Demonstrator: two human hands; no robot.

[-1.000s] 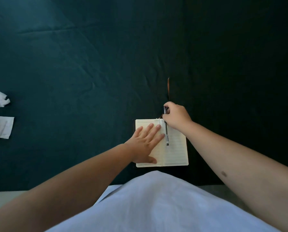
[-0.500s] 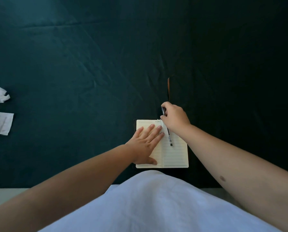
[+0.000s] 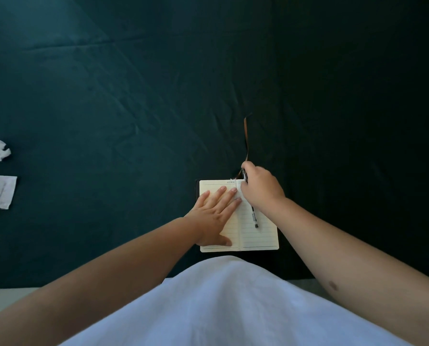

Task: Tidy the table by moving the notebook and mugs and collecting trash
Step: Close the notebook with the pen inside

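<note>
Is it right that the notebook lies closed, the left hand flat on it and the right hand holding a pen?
Not quite. The head view shows the notebook lying open, lined pages up. The rest holds: the left hand lies flat on its left page and the right hand holds the pen.

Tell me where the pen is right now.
In the head view, the pen lies slanted across the open notebook's right page, its upper end held in the right hand, beside the left hand.
</note>
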